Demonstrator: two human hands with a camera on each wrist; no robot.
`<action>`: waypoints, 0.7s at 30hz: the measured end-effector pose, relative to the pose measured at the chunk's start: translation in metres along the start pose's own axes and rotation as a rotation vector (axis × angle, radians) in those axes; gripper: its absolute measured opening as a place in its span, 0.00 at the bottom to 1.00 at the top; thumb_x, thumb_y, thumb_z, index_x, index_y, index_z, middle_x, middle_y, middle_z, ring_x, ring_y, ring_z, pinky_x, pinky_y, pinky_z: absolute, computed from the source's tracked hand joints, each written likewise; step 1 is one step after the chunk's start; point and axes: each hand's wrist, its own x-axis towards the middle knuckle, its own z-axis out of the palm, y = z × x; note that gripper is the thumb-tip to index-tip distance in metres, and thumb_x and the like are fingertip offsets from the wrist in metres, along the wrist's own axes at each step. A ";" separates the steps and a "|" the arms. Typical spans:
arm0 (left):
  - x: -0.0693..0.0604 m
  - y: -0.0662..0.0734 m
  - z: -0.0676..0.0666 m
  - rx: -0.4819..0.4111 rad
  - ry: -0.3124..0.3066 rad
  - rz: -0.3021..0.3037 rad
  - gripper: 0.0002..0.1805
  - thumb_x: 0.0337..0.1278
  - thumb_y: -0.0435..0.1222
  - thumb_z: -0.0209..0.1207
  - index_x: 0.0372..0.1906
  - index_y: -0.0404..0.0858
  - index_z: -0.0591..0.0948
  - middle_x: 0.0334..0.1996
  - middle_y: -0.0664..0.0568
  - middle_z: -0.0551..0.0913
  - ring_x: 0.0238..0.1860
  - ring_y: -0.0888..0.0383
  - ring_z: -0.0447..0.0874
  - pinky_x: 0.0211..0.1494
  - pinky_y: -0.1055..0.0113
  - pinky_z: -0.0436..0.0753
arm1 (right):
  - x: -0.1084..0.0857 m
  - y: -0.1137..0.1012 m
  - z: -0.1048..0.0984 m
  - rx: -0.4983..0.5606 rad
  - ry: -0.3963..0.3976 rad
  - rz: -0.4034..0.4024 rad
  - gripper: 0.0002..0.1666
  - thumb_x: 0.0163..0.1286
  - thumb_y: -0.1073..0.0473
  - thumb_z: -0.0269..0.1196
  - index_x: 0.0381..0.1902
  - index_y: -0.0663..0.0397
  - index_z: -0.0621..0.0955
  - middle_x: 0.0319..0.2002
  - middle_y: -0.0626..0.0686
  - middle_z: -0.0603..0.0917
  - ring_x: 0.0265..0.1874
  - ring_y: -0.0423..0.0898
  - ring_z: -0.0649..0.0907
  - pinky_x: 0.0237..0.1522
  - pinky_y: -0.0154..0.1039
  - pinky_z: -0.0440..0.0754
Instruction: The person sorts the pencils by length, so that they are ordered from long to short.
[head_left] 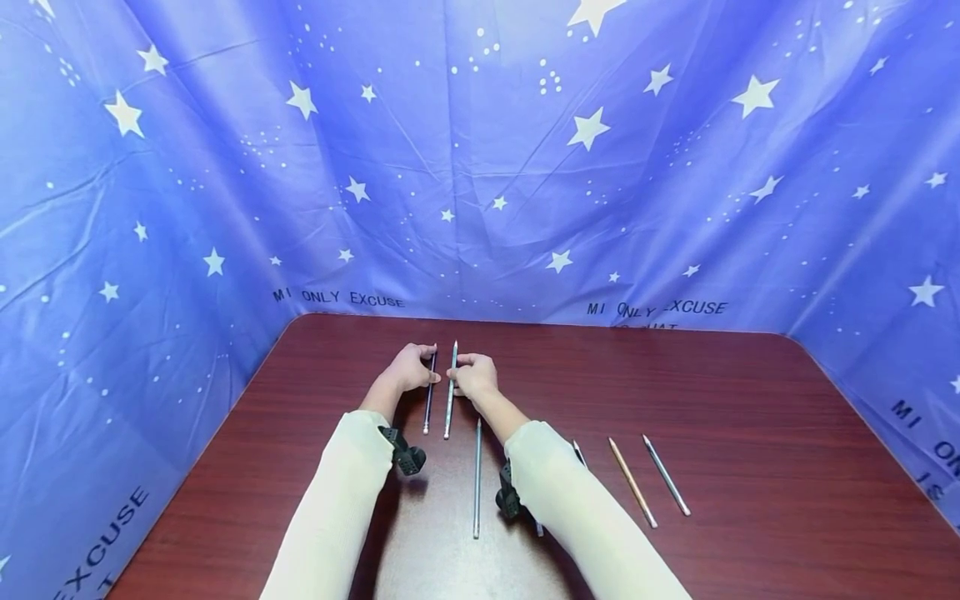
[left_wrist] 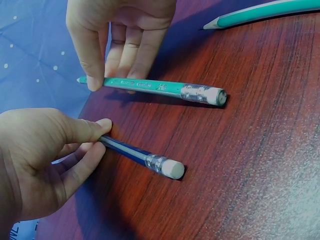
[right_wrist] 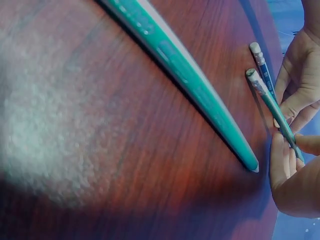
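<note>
Near the back of the table, my left hand (head_left: pixel 408 368) pinches a dark blue pencil (left_wrist: pixel 127 151) between thumb and fingers. Its white eraser end points toward me. Just to the right, my right hand (head_left: pixel 476 377) grips a green pencil (left_wrist: pixel 145 85) with a silver ferrule and a white eraser. The two pencils lie side by side with a small gap, tips away from me. Another green pencil (right_wrist: pixel 200 95) rests on the table nearer to me, touched by neither hand; in the head view this pencil (head_left: pixel 477 479) is left of the right forearm.
Right of the right forearm lie a yellowish pencil (head_left: pixel 633 483) and a greyish pencil (head_left: pixel 666 475). A dark pencil tip (head_left: pixel 579 454) shows beside the sleeve, which hides more. A blue star-patterned curtain (head_left: pixel 495 167) surrounds the reddish-brown table (head_left: pixel 750 417) at back and sides.
</note>
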 end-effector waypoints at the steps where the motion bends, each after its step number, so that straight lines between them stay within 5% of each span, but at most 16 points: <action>1: 0.000 0.000 0.000 -0.003 0.000 0.002 0.35 0.45 0.28 0.66 0.63 0.29 0.69 0.55 0.34 0.75 0.49 0.46 0.75 0.51 0.64 0.79 | 0.000 0.000 0.000 -0.007 0.002 0.002 0.20 0.59 0.70 0.62 0.51 0.64 0.79 0.34 0.60 0.86 0.19 0.39 0.78 0.22 0.33 0.84; 7: 0.002 -0.001 0.001 -0.042 -0.008 -0.013 0.35 0.46 0.27 0.65 0.63 0.30 0.69 0.56 0.34 0.74 0.44 0.49 0.78 0.39 0.71 0.80 | 0.003 0.001 0.004 -0.048 0.013 0.009 0.18 0.59 0.69 0.63 0.49 0.63 0.80 0.33 0.61 0.87 0.17 0.38 0.77 0.19 0.32 0.82; 21: 0.000 0.002 -0.002 -0.024 -0.010 -0.016 0.35 0.46 0.29 0.65 0.64 0.31 0.68 0.56 0.34 0.75 0.54 0.46 0.75 0.55 0.61 0.78 | 0.011 0.002 0.008 -0.122 0.041 0.002 0.17 0.58 0.66 0.65 0.48 0.59 0.82 0.35 0.59 0.86 0.10 0.38 0.75 0.15 0.32 0.80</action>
